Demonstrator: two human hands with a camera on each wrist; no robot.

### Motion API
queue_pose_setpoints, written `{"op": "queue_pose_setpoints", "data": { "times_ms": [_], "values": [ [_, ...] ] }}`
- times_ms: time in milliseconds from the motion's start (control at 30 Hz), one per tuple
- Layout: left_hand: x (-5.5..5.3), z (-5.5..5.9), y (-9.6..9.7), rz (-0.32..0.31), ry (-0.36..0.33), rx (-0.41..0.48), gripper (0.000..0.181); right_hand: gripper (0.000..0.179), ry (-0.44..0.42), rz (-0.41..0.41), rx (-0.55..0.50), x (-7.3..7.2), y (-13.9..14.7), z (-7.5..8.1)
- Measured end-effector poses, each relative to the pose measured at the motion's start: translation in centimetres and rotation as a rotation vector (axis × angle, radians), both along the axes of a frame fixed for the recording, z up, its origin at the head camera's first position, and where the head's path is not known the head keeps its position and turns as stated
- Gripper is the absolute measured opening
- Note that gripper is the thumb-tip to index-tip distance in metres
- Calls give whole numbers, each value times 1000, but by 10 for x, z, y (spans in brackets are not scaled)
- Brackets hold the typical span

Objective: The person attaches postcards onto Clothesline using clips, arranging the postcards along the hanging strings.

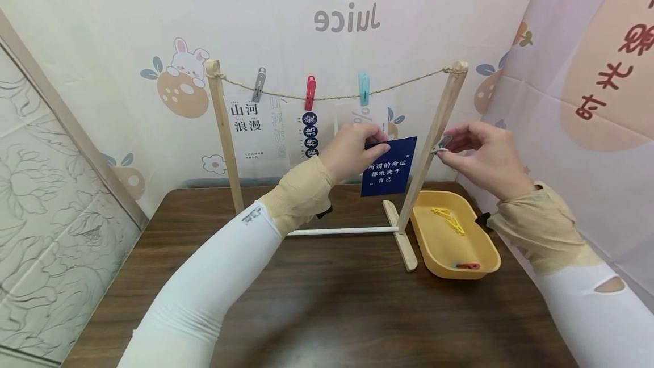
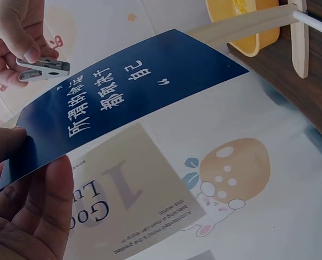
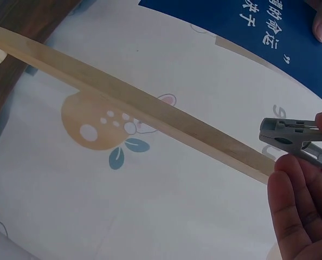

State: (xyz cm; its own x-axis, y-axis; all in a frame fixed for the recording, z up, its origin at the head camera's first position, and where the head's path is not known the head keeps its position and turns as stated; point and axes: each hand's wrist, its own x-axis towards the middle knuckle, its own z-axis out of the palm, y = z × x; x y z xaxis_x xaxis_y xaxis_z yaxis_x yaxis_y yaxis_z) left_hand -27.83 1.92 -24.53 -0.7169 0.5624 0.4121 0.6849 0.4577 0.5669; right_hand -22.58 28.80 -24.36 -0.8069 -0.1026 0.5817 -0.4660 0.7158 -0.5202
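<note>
My left hand (image 1: 355, 152) pinches a dark blue card (image 1: 389, 168) with white Chinese lettering by its upper edge, below the twine (image 1: 337, 97). In the left wrist view the thumb lies on the card's printed face, the fingers behind it. Beyond the frame's right post, my right hand (image 1: 487, 155) holds a grey clothespin (image 3: 294, 138) between thumb and fingers. Its jaws point towards the card, apart from it. On the twine hang a grey clothespin (image 1: 259, 85), a red clothespin (image 1: 310, 93) and a light blue clothespin (image 1: 364, 88), with cards below them, the third partly hidden by my left hand.
The wooden frame's right post (image 1: 431, 141) stands between my hands, on a foot (image 1: 401, 237). A white rod (image 1: 347, 231) runs low across the frame. At the right, a yellow basket (image 1: 426, 254) holds yellow clothespins (image 1: 449, 221) and a red one (image 1: 467, 266). Printed cloth hangs behind.
</note>
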Motion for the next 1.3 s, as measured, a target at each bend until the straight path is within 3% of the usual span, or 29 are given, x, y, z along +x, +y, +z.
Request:
{"op": "queue_pose_setpoints", "data": {
  "times_ms": [233,733,1300],
  "values": [
    [-2,7,1,1,27,-17,17,24,-7,-7,5,0,-3,7],
    [-3,21,2,11,76,-9,16,25,102,46,-35,0,-8,28],
    [-1,38,9,107,183,-51,19,24,152,71,-53,1,-15,45]
  ]
}}
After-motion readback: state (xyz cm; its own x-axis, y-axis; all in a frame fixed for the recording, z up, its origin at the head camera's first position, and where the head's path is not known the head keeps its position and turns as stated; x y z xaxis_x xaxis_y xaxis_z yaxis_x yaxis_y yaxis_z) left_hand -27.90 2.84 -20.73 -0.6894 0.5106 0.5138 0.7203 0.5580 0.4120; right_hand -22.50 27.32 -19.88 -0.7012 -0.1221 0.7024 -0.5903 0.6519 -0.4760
